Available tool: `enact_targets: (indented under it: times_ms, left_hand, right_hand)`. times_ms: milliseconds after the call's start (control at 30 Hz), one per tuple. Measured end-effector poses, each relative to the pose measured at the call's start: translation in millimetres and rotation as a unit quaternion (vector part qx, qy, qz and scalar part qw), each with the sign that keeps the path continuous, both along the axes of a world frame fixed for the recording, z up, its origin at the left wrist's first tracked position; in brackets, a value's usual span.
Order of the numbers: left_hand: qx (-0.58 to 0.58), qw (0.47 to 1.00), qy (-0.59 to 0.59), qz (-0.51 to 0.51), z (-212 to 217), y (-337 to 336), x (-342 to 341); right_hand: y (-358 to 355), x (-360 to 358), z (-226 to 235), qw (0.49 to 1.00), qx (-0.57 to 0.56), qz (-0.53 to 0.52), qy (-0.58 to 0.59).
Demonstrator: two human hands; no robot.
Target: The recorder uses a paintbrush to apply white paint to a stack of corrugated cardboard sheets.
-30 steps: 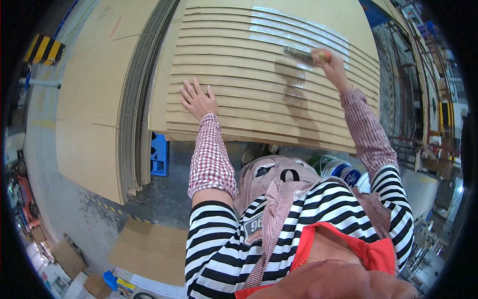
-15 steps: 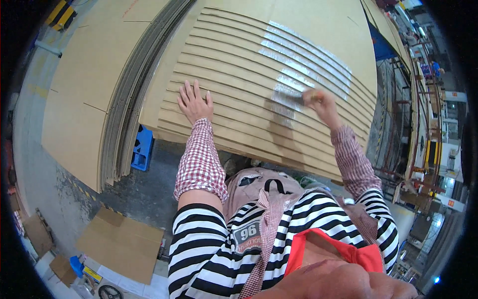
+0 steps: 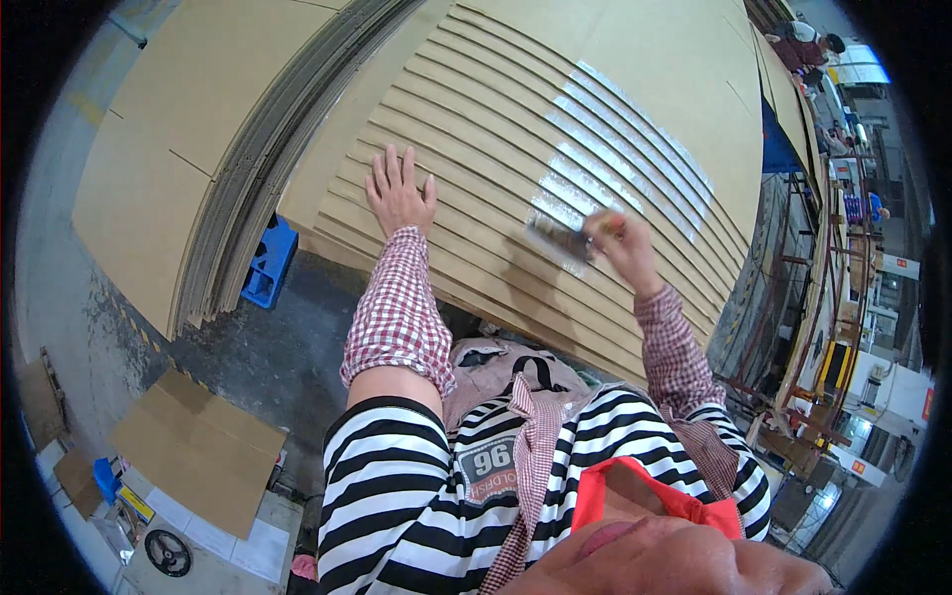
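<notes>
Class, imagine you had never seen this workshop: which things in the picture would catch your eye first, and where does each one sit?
First, the stepped stack of tan boards filling the upper middle, with a shiny wet patch streaked across its edges. Next, the right hand holding a brush at the lower end of that patch, while the left hand lies flat, fingers spread, on the boards further left. A blue crate stands out on the grey floor below the stack.
</notes>
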State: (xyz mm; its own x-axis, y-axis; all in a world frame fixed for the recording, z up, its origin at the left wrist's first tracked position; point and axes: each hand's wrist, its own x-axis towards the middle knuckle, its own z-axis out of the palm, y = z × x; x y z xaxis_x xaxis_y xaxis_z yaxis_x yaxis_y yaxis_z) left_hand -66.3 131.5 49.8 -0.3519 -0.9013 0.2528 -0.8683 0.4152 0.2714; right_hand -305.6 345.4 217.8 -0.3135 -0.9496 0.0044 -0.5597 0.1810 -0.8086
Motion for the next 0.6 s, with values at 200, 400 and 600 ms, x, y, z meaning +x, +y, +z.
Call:
enact_targets:
  times_ms: [200,400,600]
  left_hand:
    - [-0.001,1.000,0.017,-0.003,1,0,1]
    - [0.005,1.000,0.027,-0.001,0,0,2]
    - [0.015,1.000,0.013,0.001,0,-1,1]
  right_hand:
    - [-104,-59,-13,0.968,-0.153,-0.142,0.142]
    - [-20,8,-36,0.984,-0.026,0.059,0.168]
    - [-80,-43,-1,0.973,-0.120,-0.109,0.166]
